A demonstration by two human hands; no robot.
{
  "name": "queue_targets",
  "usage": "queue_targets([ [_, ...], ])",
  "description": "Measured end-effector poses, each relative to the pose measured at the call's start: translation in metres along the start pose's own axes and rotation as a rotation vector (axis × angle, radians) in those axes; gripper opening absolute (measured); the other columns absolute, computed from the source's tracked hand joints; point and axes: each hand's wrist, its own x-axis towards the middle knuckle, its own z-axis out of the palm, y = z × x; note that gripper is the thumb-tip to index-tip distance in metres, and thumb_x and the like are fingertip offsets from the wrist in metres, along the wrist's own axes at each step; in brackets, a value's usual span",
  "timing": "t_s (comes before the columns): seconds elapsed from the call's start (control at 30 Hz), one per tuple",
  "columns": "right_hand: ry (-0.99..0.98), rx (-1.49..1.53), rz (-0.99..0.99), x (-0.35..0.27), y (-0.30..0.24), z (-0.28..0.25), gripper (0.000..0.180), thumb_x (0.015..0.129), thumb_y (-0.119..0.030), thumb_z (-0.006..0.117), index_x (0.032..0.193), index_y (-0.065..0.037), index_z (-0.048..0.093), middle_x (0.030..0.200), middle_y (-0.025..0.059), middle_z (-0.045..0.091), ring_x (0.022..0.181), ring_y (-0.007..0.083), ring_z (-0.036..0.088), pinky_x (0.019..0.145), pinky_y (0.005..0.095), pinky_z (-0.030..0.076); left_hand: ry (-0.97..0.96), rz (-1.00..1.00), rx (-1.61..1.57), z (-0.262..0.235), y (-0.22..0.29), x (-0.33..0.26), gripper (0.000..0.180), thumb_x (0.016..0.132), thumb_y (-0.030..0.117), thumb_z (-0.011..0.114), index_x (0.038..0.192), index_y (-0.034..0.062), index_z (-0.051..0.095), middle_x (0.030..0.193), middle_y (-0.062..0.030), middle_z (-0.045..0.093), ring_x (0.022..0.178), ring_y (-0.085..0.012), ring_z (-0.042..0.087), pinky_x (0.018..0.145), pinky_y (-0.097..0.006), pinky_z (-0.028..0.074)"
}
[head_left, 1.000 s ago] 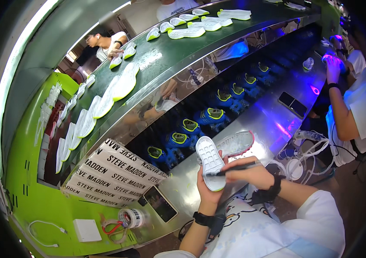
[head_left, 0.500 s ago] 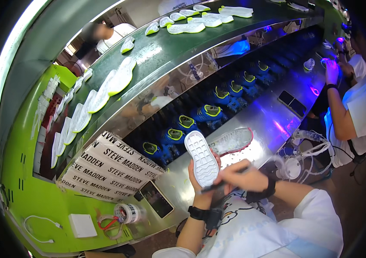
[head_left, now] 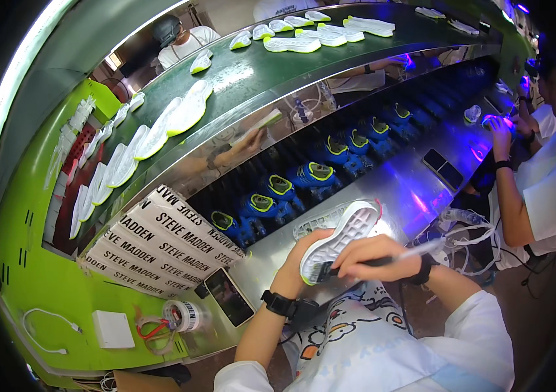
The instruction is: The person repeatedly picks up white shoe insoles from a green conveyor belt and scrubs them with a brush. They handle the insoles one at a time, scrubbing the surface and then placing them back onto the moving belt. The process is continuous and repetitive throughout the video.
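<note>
My left hand (head_left: 295, 260) is closed around the edge of a white shoe sole (head_left: 350, 230), which has a yellow-green tip at its near end. The sole is tilted, with its hollow, gridded inner side facing up. In my right hand (head_left: 377, 253) is a brush (head_left: 381, 261), gripped by its handle, the pale end pointing right. Its dark head rests in the near end of the sole. Beneath the sole, a clear, sole-shaped piece with a red edge (head_left: 380, 210) lies on the metal bench, mostly covered.
Blue shoes (head_left: 310, 175) stand in a dark trough beyond the bench. White soles (head_left: 153, 138) line the green conveyor (head_left: 238, 72). A printed box (head_left: 160, 251), a phone (head_left: 230, 297) and a tape roll (head_left: 183, 315) sit left. Another phone (head_left: 443, 168) and a co-worker's arm (head_left: 510, 189) are right.
My left hand has turned the sole over from its tread side to its inner side and tilted it rightward. The brush now touches the inside. A co-worker at the back has moved their head.
</note>
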Motion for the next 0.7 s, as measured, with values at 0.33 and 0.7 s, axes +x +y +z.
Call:
queue_targets([
  [0.33, 0.026, -0.238, -0.083, -0.033, 0.021, -0.017, 0.012, 0.083, -0.009, 0.061, 0.087, 0.001, 0.067, 0.088, 0.01, 0.067, 0.075, 0.0169, 0.065, 0.069, 0.0271, 0.051, 0.163, -0.065, 0.445, 0.023, 0.007, -0.004, 0.033, 0.085, 0.021, 0.061, 0.106, -0.0053, 0.06, 0.093, -0.0121, 0.066, 0.078, -0.0167, 0.065, 0.068, -0.025, 0.053],
  [0.7, 0.689, 0.493, -0.29, -0.036, -0.024, -0.03, 0.03, 0.093, -0.019, 0.043, 0.085, 0.004, 0.061, 0.093, 0.0223, 0.063, 0.059, 0.0262, 0.062, 0.055, 0.0347, 0.052, -0.902, 0.452, 0.078, 0.104, 0.104, 0.022, 0.049, 0.089, 0.028, 0.045, 0.123, -0.0075, 0.044, 0.117, -0.022, 0.054, 0.105, -0.0341, 0.056, 0.088, -0.041, 0.049],
])
